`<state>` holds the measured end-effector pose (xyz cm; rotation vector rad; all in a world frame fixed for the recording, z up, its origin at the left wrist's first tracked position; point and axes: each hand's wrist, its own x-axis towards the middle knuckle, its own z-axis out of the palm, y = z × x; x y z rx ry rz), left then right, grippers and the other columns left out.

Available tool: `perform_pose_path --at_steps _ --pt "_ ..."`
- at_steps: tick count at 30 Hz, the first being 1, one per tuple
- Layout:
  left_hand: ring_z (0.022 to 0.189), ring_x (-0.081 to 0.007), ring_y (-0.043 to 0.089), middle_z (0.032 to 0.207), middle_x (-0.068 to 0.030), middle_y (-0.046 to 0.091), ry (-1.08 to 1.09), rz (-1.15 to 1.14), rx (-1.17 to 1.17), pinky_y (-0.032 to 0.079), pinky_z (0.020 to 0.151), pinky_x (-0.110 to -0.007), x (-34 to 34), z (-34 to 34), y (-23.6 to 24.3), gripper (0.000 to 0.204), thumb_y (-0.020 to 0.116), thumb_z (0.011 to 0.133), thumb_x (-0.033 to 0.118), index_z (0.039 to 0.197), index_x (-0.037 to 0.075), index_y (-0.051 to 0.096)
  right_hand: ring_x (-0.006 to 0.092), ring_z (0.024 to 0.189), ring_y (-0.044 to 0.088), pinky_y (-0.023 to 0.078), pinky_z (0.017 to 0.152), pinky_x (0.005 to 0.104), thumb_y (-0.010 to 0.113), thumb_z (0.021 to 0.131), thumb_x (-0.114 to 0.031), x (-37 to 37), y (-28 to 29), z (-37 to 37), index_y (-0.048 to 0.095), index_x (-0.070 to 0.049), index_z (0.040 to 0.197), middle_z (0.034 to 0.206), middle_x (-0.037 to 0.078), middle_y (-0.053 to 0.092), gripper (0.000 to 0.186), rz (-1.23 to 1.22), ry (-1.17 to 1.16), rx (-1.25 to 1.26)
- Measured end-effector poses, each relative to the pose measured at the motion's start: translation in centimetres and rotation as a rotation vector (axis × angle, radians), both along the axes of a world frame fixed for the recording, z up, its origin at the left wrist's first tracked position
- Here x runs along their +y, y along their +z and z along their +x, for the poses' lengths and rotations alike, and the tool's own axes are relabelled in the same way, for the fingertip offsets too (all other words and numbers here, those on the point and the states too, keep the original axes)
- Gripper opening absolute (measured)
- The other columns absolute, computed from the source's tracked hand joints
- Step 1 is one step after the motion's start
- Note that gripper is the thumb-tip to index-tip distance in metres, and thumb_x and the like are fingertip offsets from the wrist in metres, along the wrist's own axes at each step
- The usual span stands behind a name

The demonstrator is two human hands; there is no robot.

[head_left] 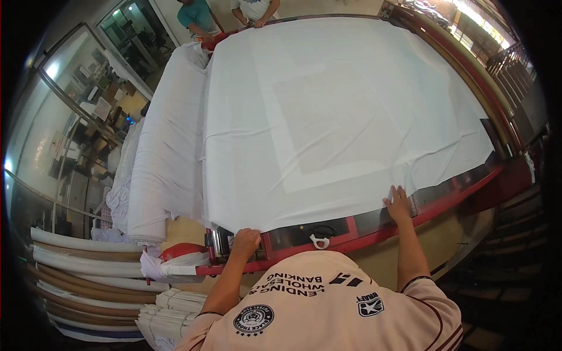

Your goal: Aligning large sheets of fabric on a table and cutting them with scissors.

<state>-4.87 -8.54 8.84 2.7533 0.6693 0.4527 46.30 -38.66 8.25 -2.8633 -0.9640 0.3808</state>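
A wide sheet of thin white fabric (pixel 351 111) lies over a long red-framed table, with soft wrinkles across its near part. Pale rectangular shapes show faintly through it. At the near left corner of the sheet, my left hand (pixel 246 242) is closed on the fabric's edge. Farther right, my right hand (pixel 399 206) rests on the near edge of the cloth with its fingers spread. Between my hands, a dark tray (pixel 287 238) is set in the table's near side, with a black looped object (pixel 321 230) in it that I cannot make out clearly.
A thick roll of white fabric (pixel 170 140) lies along the table's left side. Cardboard-cored rolls (pixel 88 281) are stacked at lower left beside folded cloth (pixel 170 310). A long roller (pixel 468 64) borders the right. Two people, in teal (pixel 196 16) and white (pixel 253 8), stand at the far edge.
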Motion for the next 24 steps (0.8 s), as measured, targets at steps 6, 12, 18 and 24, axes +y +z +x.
perform_pose_path --at_steps 6,12,18,24 --pt "0.076 -0.0302 0.064 0.079 -0.0098 0.069 0.043 0.040 0.115 0.051 0.072 -0.046 -0.5 1.1 0.3 0.006 0.065 0.078 0.009 0.082 0.005 0.067 0.0385 0.121 0.052 0.042 0.105 0.0477 0.064 0.089 -0.018 2.8 0.8 -4.9 0.051 -0.005 0.135 0.131 0.021 0.054 0.049 0.384 0.185 -0.190" --pt "0.099 -0.0307 0.062 0.106 -0.0119 0.069 -0.017 0.059 -0.009 0.051 0.086 -0.043 -1.0 4.4 0.6 0.022 0.067 0.081 0.012 0.101 0.003 0.068 0.0373 0.101 0.059 0.049 0.091 0.0460 0.066 0.084 -0.012 6.8 2.1 -20.2 0.066 -0.003 0.105 0.104 0.018 0.063 0.023 0.436 0.784 0.338" --pt "0.115 -0.0314 0.057 0.124 -0.0119 0.066 -0.139 -0.062 -0.009 0.048 0.100 -0.041 -0.4 7.3 -1.1 0.039 0.070 0.086 0.021 0.120 0.003 0.065 0.0376 0.110 0.053 0.048 0.094 0.0458 0.070 0.075 -0.010 6.3 3.4 -22.5 0.061 -0.003 0.114 0.116 0.018 0.056 0.041 0.401 0.722 0.251" --pt "0.120 -0.0309 0.054 0.123 -0.0117 0.066 -0.206 -0.152 0.061 0.046 0.103 -0.039 0.7 6.8 -1.5 0.045 0.073 0.086 0.027 0.122 0.001 0.065 0.0367 0.107 0.058 0.049 0.094 0.0460 0.075 0.081 -0.024 7.7 3.7 -23.1 0.058 -0.003 0.121 0.111 0.018 0.059 0.049 0.161 0.668 0.251"
